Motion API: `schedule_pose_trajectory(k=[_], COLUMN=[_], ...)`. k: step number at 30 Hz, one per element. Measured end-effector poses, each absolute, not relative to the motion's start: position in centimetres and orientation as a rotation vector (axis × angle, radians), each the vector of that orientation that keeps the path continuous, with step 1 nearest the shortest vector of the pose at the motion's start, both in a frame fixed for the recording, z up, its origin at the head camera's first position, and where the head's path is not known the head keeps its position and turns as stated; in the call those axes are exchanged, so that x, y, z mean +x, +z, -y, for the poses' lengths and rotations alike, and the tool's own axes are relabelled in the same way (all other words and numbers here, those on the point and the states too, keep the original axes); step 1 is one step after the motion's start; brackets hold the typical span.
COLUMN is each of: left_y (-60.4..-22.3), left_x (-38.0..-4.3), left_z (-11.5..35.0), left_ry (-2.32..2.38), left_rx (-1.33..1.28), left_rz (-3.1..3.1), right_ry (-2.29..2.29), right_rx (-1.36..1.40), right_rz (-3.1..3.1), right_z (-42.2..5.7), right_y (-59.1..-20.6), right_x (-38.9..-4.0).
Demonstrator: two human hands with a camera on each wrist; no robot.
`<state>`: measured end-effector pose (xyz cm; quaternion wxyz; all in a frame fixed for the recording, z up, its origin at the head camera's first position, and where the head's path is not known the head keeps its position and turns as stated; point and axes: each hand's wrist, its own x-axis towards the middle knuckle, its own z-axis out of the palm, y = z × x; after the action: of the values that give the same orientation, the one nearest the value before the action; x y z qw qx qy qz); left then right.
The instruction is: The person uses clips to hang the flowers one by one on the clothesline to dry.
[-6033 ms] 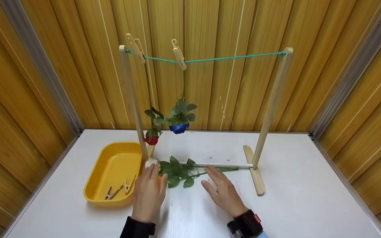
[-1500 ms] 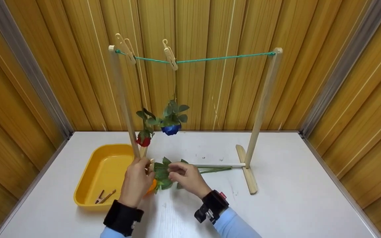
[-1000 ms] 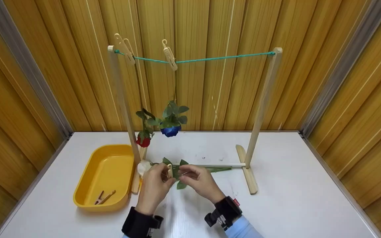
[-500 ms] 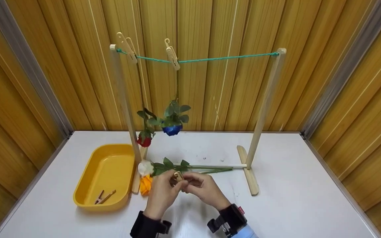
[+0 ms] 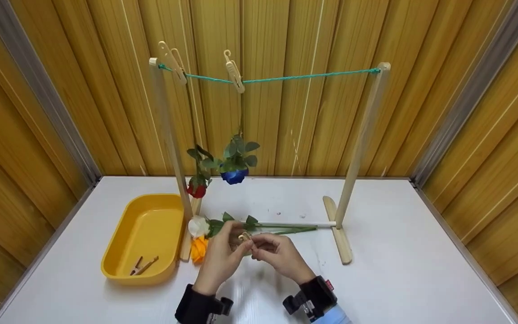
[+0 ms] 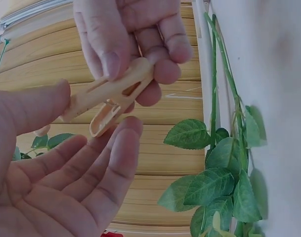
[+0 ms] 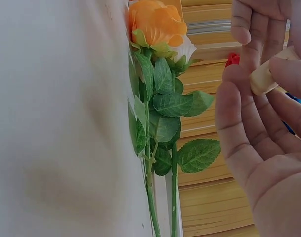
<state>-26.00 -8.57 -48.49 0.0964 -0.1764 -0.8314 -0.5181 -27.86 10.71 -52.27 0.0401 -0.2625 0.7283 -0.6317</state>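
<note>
Between both hands is a beige plastic clothespin [image 5: 244,237], turned at a slant in the left wrist view. My right hand [image 5: 283,257] pinches one end of it between thumb and fingers. The thumb of my left hand [image 5: 223,261] touches its other end, while the remaining left fingers spread loosely beneath. Behind the hands lie a white rose [image 5: 198,226] and an orange rose [image 5: 198,249], their green stems pointing right. A red rose [image 5: 197,188] and a blue rose [image 5: 234,175] hang head down from the green cord [image 5: 306,77], each under a clothespin.
A yellow tray [image 5: 126,225] at the left holds a small clothespin [image 5: 144,266]. Two wooden posts, the left post [image 5: 171,135] and the right post [image 5: 361,144], carry the cord. A white bar [image 5: 326,223] joins their feet low down. Wood-patterned walls enclose the table.
My left hand has carried the clothespin from the tray to the middle, where my right hand has taken hold of it. Just now the left fingers have spread. The hanging roses stay in place.
</note>
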Motion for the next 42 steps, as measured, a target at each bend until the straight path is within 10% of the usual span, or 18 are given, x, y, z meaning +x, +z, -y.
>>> schedule_pose_trajectory(k=[42], left_y=[-47.9], left_x=[-25.9], left_z=[9.0], left_ry=[-1.648], left_rx=[-0.496], left_rz=[2.370], right_ry=[-1.802], right_rx=[-0.548], right_rz=[-2.608], right_z=[-14.2], right_y=[-52.4], right_x=[-29.4])
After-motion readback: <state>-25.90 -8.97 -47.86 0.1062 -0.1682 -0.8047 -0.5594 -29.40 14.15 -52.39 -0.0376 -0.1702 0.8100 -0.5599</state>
